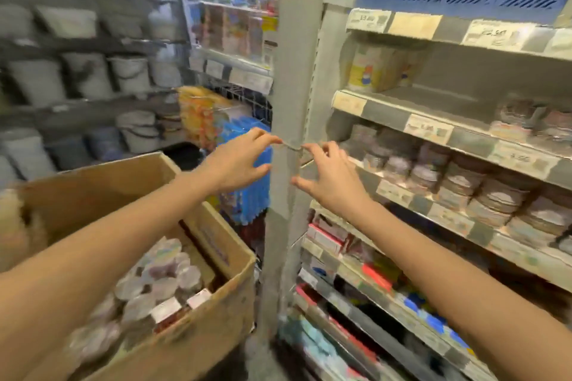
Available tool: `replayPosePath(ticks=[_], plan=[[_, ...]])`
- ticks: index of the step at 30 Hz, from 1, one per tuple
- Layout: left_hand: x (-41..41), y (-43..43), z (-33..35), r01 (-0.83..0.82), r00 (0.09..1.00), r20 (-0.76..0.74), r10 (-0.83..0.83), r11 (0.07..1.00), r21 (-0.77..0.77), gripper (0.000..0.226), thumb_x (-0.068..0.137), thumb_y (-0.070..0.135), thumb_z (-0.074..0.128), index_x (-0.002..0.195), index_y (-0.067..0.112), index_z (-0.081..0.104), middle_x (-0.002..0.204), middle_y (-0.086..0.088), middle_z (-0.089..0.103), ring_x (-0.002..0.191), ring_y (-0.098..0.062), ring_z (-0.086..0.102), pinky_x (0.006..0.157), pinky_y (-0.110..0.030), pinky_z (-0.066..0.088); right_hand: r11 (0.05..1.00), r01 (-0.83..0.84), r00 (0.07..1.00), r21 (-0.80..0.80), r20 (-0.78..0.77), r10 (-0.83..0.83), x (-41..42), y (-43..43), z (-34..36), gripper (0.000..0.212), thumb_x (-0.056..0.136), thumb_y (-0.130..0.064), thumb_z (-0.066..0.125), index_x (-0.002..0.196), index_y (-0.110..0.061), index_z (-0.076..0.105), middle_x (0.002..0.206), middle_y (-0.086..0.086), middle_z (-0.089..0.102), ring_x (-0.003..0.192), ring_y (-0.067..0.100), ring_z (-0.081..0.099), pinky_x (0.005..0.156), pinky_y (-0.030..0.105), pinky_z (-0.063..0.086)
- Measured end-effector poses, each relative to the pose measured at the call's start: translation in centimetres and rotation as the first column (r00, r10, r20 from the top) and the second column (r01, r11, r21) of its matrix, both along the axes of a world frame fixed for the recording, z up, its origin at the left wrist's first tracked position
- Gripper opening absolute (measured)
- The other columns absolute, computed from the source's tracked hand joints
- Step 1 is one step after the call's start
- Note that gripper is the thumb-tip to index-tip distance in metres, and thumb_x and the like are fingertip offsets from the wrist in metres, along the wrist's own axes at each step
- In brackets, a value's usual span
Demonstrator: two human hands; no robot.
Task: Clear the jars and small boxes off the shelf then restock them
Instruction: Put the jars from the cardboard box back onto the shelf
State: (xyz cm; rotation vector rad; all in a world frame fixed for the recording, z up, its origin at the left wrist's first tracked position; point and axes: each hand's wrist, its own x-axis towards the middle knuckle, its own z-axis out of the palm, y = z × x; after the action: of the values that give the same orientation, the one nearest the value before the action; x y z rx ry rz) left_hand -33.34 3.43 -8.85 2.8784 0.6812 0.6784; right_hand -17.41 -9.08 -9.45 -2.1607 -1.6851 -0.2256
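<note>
1. Retail shop, looks like a grocery/gen. store aisle.
2. Metal shelf (pixel 470 141) units in tiers, w/ paper price tags (pixel 427 128) along the front edges.
3. Rows of identical jars (pixel 458 176) lined up, many of each; small boxes (pixel 325 238) on the tier below.
4. Stacked buckets (pixel 130 74) & hanging packaged goods (pixel 235 31) on racks to the left.
5. Cardboard carton (pixel 201 328) packed w/ more jars, i.e. stock.

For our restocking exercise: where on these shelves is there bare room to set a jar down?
Bare: the shelf board between the yellow box and the jars at far right. Crowded: the shelf below, packed with rows of jars; the lower shelves of small boxes; the cardboard box.
</note>
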Motion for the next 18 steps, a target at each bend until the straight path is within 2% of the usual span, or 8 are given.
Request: replayPosePath(ticks=[3, 7, 13, 16, 18], plan=[[-6.9, 2.5, -2.2, -0.155, 0.987, -0.057, 0.152, 0.986, -0.056, 0.049, 0.089, 0.021, 0.063, 0.135, 0.015, 0.047, 0.13, -0.009, 0.045, 0.117, -0.026, 0.051, 0.097, -0.039, 0.041, 0.984, -0.168, 0.985, -0.061, -0.035, 0.166, -5.0, 4.6, -2.1, 0.068, 0.083, -0.046, 0.066, 0.139, -0.02, 0.04, 0.122, 0.014, 0.044, 0.116, 0.036, 0.043, 0.098, 0.042, 0.039], [-14.0, 4.8, -5.3, -0.345, 0.931, -0.161, 0.328, 0.935, -0.089, 0.051, 0.091, 0.03, 0.059, 0.138, 0.023, 0.042, 0.134, -0.002, 0.043, 0.116, -0.02, 0.051, 0.09, -0.043, 0.048, 0.94, -0.324, 0.946, -0.11, -0.061, 0.319, -11.4, 9.7, -4.9, 0.066, 0.082, -0.045, 0.066, 0.137, -0.017, 0.042, 0.119, 0.014, 0.045, 0.11, 0.036, 0.046, 0.091, 0.045, 0.043], [-20.4, 8.1, -10.7, -0.509, 0.833, -0.337, 0.439, 0.847, -0.152, 0.057, 0.09, 0.033, 0.061, 0.141, 0.026, 0.036, 0.137, -0.002, 0.041, 0.119, -0.02, 0.048, 0.092, -0.04, 0.048, 0.85, -0.472, 0.881, -0.232, -0.112, 0.459, -18.3, 16.2, -9.8, 0.063, 0.084, -0.043, 0.065, 0.137, -0.02, 0.039, 0.123, 0.013, 0.043, 0.111, 0.033, 0.048, 0.089, 0.043, 0.046], [-22.3, 9.9, -13.7, -0.585, 0.769, -0.444, 0.461, 0.787, -0.197, 0.06, 0.091, 0.029, 0.06, 0.143, 0.027, 0.031, 0.139, -0.002, 0.038, 0.117, -0.018, 0.048, 0.085, -0.03, 0.048, 0.803, -0.494, 0.868, -0.334, -0.13, 0.48, -20.9, 19.1, -12.6, 0.067, 0.086, -0.04, 0.064, 0.142, -0.02, 0.033, 0.129, 0.012, 0.041, 0.116, 0.033, 0.047, 0.091, 0.043, 0.046], [-23.3, 11.1, -15.7, -0.626, 0.727, -0.511, 0.459, 0.75, -0.216, 0.063, 0.09, 0.028, 0.06, 0.144, 0.026, 0.028, 0.139, -0.004, 0.038, 0.114, -0.02, 0.05, 0.081, -0.03, 0.047, 0.76, -0.507, 0.856, -0.406, -0.134, 0.5, -22.3, 21.0, -14.6, 0.068, 0.087, -0.041, 0.065, 0.142, -0.02, 0.032, 0.129, 0.013, 0.041, 0.115, 0.034, 0.048, 0.09, 0.043, 0.046]])
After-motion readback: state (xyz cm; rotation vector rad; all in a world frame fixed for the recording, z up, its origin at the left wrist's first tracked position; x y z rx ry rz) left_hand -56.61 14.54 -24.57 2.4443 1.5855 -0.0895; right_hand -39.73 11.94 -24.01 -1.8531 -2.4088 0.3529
